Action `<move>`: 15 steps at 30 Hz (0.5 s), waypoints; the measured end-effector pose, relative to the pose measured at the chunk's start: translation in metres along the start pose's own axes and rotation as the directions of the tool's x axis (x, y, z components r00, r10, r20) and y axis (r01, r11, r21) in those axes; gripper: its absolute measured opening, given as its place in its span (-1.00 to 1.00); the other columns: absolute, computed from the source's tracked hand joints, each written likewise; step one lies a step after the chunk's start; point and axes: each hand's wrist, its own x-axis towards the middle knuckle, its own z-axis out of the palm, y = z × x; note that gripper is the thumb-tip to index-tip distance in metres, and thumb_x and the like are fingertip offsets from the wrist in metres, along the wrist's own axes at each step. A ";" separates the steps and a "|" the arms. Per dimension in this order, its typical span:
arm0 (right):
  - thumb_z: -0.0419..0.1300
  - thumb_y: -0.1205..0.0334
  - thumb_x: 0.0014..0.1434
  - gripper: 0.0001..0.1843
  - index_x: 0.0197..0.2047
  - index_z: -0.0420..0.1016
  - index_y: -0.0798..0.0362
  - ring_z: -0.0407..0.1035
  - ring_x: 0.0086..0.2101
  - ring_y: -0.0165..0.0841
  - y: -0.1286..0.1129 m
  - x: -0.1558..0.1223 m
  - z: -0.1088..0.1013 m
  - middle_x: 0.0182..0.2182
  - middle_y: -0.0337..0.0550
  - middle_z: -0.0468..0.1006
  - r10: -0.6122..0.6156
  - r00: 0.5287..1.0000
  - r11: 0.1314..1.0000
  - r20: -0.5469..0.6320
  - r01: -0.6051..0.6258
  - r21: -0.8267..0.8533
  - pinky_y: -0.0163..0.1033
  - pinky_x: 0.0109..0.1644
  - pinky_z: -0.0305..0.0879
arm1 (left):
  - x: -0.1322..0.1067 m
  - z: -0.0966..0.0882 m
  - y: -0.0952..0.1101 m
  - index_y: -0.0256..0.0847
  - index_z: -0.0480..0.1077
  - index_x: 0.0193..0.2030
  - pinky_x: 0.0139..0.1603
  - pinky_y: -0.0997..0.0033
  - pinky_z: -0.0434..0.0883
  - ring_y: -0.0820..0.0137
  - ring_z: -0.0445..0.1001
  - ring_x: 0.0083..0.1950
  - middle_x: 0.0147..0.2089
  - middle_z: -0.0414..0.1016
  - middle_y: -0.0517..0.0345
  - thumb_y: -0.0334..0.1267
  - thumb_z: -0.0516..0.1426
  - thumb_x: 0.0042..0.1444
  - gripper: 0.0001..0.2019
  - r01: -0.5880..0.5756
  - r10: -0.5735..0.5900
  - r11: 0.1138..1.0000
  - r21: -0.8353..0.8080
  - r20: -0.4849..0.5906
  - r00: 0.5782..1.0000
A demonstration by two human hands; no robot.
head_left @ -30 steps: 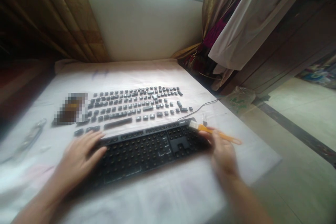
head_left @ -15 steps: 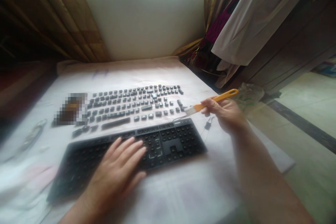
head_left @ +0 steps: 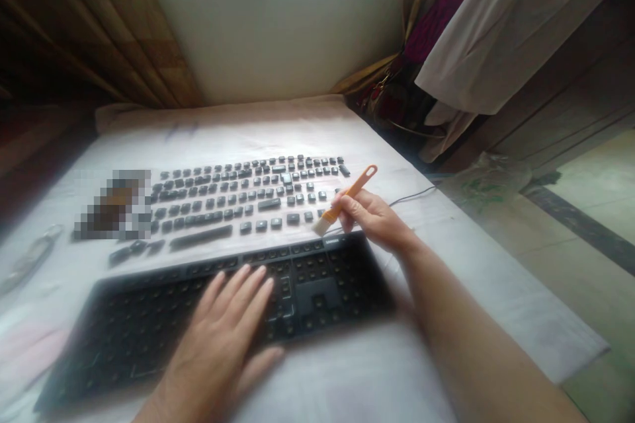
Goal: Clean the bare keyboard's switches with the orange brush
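A black keyboard [head_left: 149, 317] with its keycaps off lies across the near part of the table. My left hand [head_left: 228, 317] rests flat on its middle, fingers stretched out and thumb apart. In my right hand [head_left: 364, 215] is a brush [head_left: 353, 190] with an orange handle, pinched between thumb and fingers. Its pale bristles point down and left, just above the keyboard's back edge; whether they touch it I cannot tell. Behind the keyboard, loose black keycaps [head_left: 213, 201] lie in rows, with the long spacebar [head_left: 201, 238] nearest. My right hand hides a few keycaps.
A pixelated dark object [head_left: 112, 205] lies left of the keycaps. A blurred power strip or similar long object [head_left: 32, 258] is at the far left. A thin cable [head_left: 411, 196] runs behind my right hand. The white-covered table's right edge [head_left: 516, 264] borders the tiled floor.
My right hand has brought the brush left and closer to the keyboard's back edge, bristles now lower. My left hand stays flat on the keyboard. The view has tilted down slightly.
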 end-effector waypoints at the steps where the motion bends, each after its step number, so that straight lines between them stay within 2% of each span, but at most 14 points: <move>1: 0.15 -0.20 0.32 -0.56 -0.25 0.40 0.04 0.32 -0.55 -0.44 0.000 -0.003 0.001 -0.59 -0.36 0.37 -0.019 1.000 1.000 -0.015 0.018 -0.023 -0.27 -0.40 0.34 | 0.000 -0.001 0.000 -0.31 0.24 0.41 0.54 0.04 -0.07 0.08 0.27 0.45 0.41 0.36 -0.09 0.14 0.15 0.23 -0.26 0.002 -0.002 1.000 0.000 0.001 1.000; 5: 0.10 -0.11 0.38 -0.63 -0.21 0.43 0.04 0.29 -0.56 -0.45 0.001 -0.012 0.009 -0.58 -0.34 0.38 -0.033 0.999 0.994 -0.012 0.032 -0.109 -0.29 -0.44 0.27 | 0.000 -0.004 0.003 -0.34 0.30 0.37 0.57 0.03 -0.16 0.05 0.28 0.43 0.39 0.40 -0.11 0.08 0.15 0.23 -0.31 0.018 -0.018 1.000 -0.012 -0.004 1.000; 9: 0.08 -0.03 0.39 -0.68 -0.22 0.45 0.04 0.33 -0.55 -0.44 0.006 -0.019 0.016 -0.54 -0.29 0.44 -0.037 0.999 0.982 -0.019 0.033 -0.184 -0.28 -0.41 0.30 | 0.001 -0.003 0.006 -0.27 0.35 0.33 0.57 0.06 -0.16 0.11 0.34 0.38 0.34 0.46 -0.04 0.09 0.10 0.27 -0.39 0.072 -0.074 0.995 -0.067 -0.020 0.997; 15: 0.06 0.07 0.41 -0.74 -0.19 0.46 0.04 0.32 -0.55 -0.45 0.010 -0.022 0.018 -0.52 -0.30 0.44 -0.092 0.995 0.969 -0.026 0.083 -0.234 -0.30 -0.42 0.31 | -0.001 0.000 0.003 -0.24 0.36 0.32 0.57 0.08 -0.13 0.14 0.35 0.38 0.35 0.45 -0.04 0.08 0.13 0.25 -0.39 0.050 -0.053 0.995 -0.092 -0.032 0.998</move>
